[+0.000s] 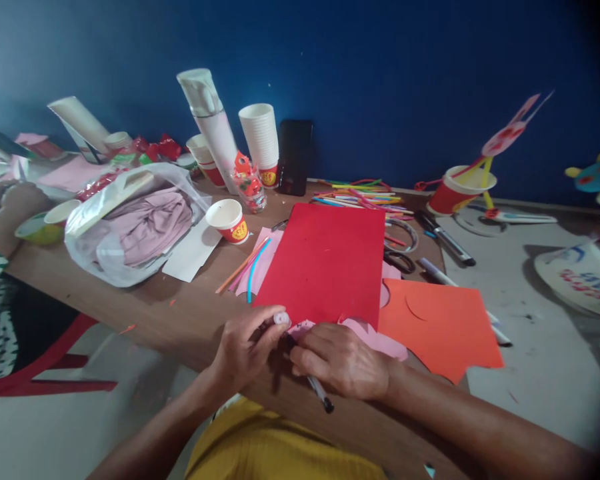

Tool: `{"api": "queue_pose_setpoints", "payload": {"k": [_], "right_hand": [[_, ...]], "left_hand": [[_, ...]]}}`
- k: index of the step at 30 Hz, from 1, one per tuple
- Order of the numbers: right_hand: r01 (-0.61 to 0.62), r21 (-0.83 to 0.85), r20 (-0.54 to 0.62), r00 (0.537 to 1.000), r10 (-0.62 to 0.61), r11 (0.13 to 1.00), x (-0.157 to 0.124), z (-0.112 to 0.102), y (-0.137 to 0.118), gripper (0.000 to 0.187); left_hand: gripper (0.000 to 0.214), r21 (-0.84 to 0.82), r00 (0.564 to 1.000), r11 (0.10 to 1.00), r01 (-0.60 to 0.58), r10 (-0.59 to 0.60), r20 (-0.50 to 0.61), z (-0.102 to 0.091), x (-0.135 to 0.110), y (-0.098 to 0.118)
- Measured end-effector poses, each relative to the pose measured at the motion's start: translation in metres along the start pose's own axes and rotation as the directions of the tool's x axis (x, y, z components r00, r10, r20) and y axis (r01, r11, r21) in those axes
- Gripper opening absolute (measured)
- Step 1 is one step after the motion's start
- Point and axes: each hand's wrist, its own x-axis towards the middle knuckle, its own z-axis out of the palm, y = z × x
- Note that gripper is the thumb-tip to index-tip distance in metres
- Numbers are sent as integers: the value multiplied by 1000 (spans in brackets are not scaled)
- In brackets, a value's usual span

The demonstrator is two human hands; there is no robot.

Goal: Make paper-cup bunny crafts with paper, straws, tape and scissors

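Observation:
My left hand (245,347) is closed around a small pale round-ended piece (281,319), most of it hidden by the fingers. Close beside it, my right hand (340,360) grips a marker (321,393), its dark end sticking out below the palm toward me. Both hands are at the near edge of a red sheet (325,260) that lies over pink paper (375,339). To the right of my right hand is an orange sheet (437,323) with cut edges.
A paper cup (227,221) and a plastic bag (93,250) with pink cloth stand to the left. Stacked cups (260,140), a white flask (213,123) and a phone (295,157) line the wall. Scissors (399,261) and markers (445,240) lie right. Another person's arm (5,223) is far left.

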Motion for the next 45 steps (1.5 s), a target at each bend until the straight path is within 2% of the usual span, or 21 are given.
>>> {"api": "queue_pose_setpoints", "payload": {"k": [15,31,34,38,42,45], "right_hand": [[20,-78,-18,1000,-22,997,8,5,-8,13],[-33,43,27,999,32,998,-7,-9,-1,14],[-77,95,31,997,75,992,-7,-12,2,15],[-203,261,14,978,207,944,-7,-11,3,14],[-284,388,-64,941,333,877,-7,-7,5,17],[-381,408,-20,905,425,830,-7,-4,7,19]], "left_hand": [[18,-70,998,996,63,-64,-9,-1,1,5],[17,-78,999,996,42,-44,-19,2,-2,-1],[17,-74,999,997,27,-30,-41,2,-2,0],[17,-75,999,997,6,-10,-50,3,-2,0],[14,-67,999,998,-11,8,-47,2,-1,1],[14,-83,1000,997,-9,7,-29,0,0,3]]}}
